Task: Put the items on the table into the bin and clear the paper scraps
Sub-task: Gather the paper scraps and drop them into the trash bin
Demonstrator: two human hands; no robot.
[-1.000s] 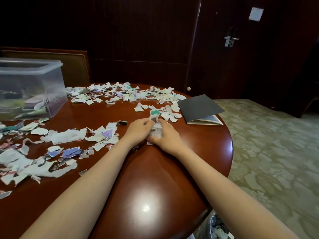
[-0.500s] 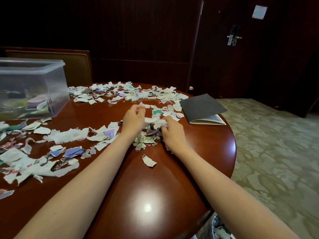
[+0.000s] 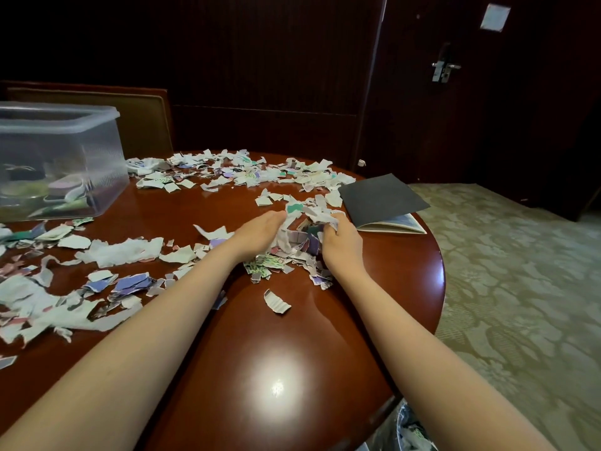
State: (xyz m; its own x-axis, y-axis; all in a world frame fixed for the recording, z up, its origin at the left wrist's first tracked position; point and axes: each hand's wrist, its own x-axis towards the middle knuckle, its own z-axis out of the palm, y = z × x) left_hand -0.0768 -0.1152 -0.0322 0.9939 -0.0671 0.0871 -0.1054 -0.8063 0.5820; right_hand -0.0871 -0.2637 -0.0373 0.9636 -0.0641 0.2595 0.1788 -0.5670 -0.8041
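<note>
Left hand (image 3: 257, 234): cupped, fingers curled against the heap, pressing its side.
Right hand (image 3: 341, 237): closed on a wad of scraps.
Heap (image 3: 292, 249): between both hands; torn white, purple and green bits.
Edge: table (image 3: 406, 288) rim curves just right of the right hand.
Room: bare wood nearer than both hands, one scrap (image 3: 276, 301) there.
Folder (image 3: 382, 198): beyond the right hand.
Bin (image 3: 58, 157): far left of the left hand, clear.

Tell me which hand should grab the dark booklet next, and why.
Right. The right hand lies just beside the booklet at the table's right edge. The left hand is farther off, with the scrap pile between. Both are cupped round scraps, so it would likely have to let go first.
</note>
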